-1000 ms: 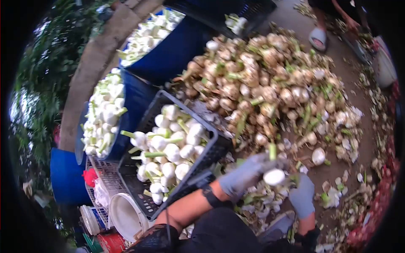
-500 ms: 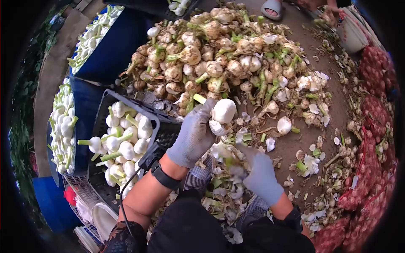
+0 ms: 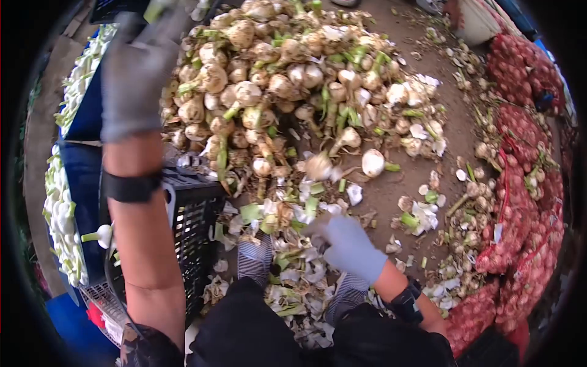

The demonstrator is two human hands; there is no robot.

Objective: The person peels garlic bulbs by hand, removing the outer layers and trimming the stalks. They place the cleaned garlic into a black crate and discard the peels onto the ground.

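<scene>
My left hand (image 3: pixel 140 73), in a grey glove and smeared by motion, is raised at the upper left over the blue containers. A blurred whitish-green thing (image 3: pixel 156 9) shows by its fingertips; whether the hand touches it is unclear. My right hand (image 3: pixel 351 248), also gloved, hovers over peeled skins and stem pieces (image 3: pixel 299 269), its fingers curled together round something too blurred to make out. Ahead of both lies a big heap of soil-stained garlic (image 3: pixel 244 92). A blurred bulb (image 3: pixel 319 166) is at its near edge, with a whiter bulb (image 3: pixel 373 163) to the right.
Trimmed white garlic (image 3: pixel 64 214) fills blue containers (image 3: pixel 85 177) on the left. A black crate (image 3: pixel 195 226) stands beside my left forearm, which covers most of it. Red net sacks of garlic (image 3: pixel 520 226) line the right side. My feet (image 3: pixel 254 254) are among the skins.
My left hand has swung up and left from the middle, and the white bulb is no longer seen in it. My right hand has shifted slightly left. The view has moved too.
</scene>
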